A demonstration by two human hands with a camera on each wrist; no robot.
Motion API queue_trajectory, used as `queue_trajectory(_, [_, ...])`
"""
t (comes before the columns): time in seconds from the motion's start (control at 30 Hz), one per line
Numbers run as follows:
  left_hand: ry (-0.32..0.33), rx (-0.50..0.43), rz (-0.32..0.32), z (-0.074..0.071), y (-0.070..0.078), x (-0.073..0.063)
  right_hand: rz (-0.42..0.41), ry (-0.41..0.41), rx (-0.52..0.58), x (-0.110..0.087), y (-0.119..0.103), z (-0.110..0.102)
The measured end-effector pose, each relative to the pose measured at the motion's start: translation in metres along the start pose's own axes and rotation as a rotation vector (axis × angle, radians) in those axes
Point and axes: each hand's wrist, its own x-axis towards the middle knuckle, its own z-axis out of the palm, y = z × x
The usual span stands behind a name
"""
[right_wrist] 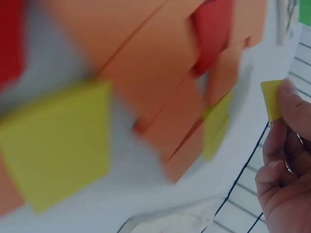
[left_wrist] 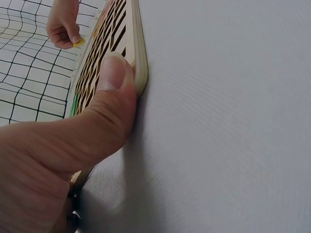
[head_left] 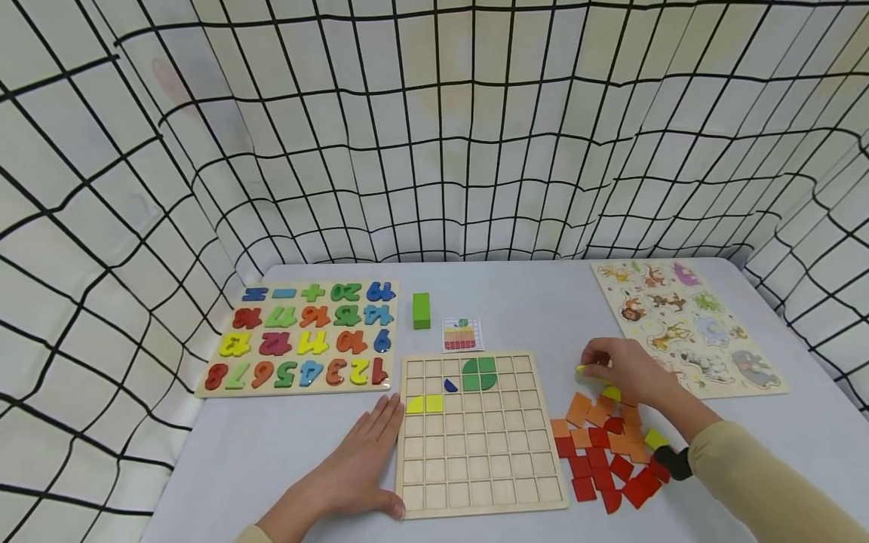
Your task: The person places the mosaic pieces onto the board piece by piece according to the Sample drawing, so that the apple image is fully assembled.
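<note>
A wooden grid board [head_left: 482,452] lies flat on the table. Flat along its left side rests my left hand [head_left: 356,460], fingers straight; the thumb [left_wrist: 114,77] presses against the near corner in the left wrist view. Between thumb and fingers, my right hand [head_left: 627,369] pinches a small yellow tile [right_wrist: 271,99], raised beyond the loose pile. On the board sit a green four-piece shape [head_left: 479,374], a small dark blue piece [head_left: 450,386], a yellow square [head_left: 434,404] and a yellow rounded-corner piece [head_left: 415,406]. Red tiles [head_left: 600,477] and orange tiles [head_left: 579,409] lie right of the board.
A printed pattern card [head_left: 463,335] and a green block [head_left: 422,311] lie behind the board. At left is a number puzzle [head_left: 271,392]; at back right, an animal puzzle [head_left: 706,351]. Black netting over white walls surrounds the table.
</note>
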Motion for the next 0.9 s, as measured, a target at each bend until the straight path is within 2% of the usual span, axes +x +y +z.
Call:
queue_trajectory(0.13, [-0.003,0.0,0.001,0.0,-0.001,0.0,-0.027,0.017,0.184,0.005,-0.02,0.008])
queue_trajectory(0.23, [-0.004,-0.002,0.004,0.0,-0.001,0.0,-0.034,-0.019,0.306,0.01,-0.04,0.018])
queue_trajectory(0.3, [-0.003,-0.004,0.006,0.0,-0.002,0.0,-0.039,-0.044,0.346,0.013,-0.054,0.027])
queue_trajectory(0.47, [-0.003,-0.012,0.012,0.0,-0.002,-0.001,-0.061,-0.085,0.317,0.023,-0.091,0.052])
queue_trajectory(0.63, [-0.002,-0.021,0.013,0.0,-0.002,-0.001,-0.122,-0.109,0.291,0.033,-0.122,0.07])
queue_trajectory(0.73, [-0.001,-0.016,0.01,0.0,-0.002,-0.001,-0.146,-0.124,0.281,0.039,-0.136,0.078])
queue_trajectory(0.9, [-0.003,-0.013,0.005,0.0,-0.003,-0.001,-0.136,-0.135,0.221,0.043,-0.152,0.091])
